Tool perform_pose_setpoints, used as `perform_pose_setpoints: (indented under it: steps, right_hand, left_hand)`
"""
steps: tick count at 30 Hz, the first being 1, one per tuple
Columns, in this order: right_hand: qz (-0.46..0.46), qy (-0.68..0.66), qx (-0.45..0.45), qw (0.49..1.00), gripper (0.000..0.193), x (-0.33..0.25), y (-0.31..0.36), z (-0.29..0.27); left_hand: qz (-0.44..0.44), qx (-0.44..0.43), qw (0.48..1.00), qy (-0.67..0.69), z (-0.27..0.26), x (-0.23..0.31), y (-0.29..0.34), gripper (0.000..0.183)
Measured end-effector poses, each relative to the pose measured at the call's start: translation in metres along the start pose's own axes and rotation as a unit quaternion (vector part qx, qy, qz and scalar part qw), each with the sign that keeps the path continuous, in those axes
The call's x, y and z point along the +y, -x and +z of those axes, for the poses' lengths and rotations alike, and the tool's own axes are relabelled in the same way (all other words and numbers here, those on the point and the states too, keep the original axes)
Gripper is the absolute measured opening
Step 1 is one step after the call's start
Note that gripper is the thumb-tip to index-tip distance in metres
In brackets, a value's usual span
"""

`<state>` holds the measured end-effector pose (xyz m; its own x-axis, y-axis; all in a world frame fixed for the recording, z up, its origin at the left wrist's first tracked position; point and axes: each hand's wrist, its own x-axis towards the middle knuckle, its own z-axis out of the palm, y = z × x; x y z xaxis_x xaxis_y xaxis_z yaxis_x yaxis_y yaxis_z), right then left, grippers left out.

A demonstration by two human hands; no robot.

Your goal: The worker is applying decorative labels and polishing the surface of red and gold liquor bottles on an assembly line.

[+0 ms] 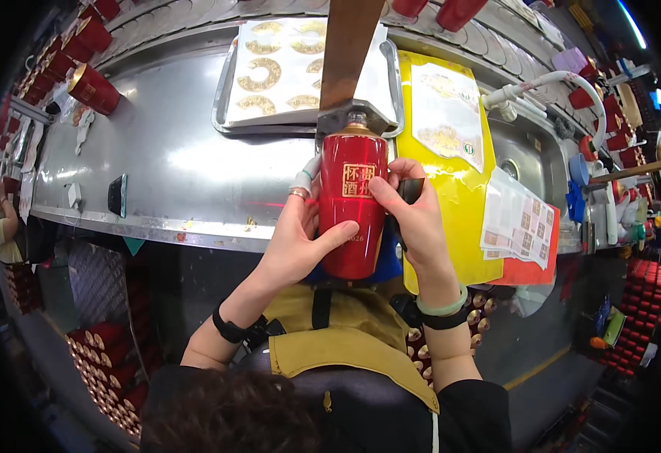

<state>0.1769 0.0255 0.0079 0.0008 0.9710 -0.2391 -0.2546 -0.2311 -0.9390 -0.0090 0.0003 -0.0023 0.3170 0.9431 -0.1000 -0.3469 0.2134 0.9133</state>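
One red bottle (355, 208), emblem (356, 180) already on, is held mid-frame by left hand (289, 245) and right hand (420, 225), dark piece (412, 189) tucked in the latter; upper centre, gold labels (259, 66) are left.

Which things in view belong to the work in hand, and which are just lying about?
Apparently in use:
red bottle, in the left hand
dark object, in the right hand
gold-label sheet, probably

Apparently lying about:
dark phone-like slab
small white box
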Motion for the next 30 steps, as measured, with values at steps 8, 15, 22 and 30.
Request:
perform_pose_setpoints:
  steps: [8,15,22,30]
  right_hand:
    - [-0.011,0.009,-0.003,1.0,0.039,0.007,0.001,0.001]
    - [-0.035,0.048,0.005,0.998,0.039,0.001,0.016,-0.002]
    - [-0.031,0.051,0.016,0.998,0.037,0.013,0.014,0.001]
    - [-0.026,0.052,0.036,0.998,0.035,0.013,0.013,0.004]
  left_hand:
    - [0.01,-0.002,1.0,0.006,-0.003,-0.003,0.003,0.099]
    - [-0.017,0.019,0.999,0.048,-0.004,0.009,-0.006,0.087]
    - [-0.003,-0.009,1.0,-0.007,0.0,0.009,-0.008,0.093]
    - [-0.018,-0.002,1.0,-0.019,0.003,0.005,-0.007,0.096]
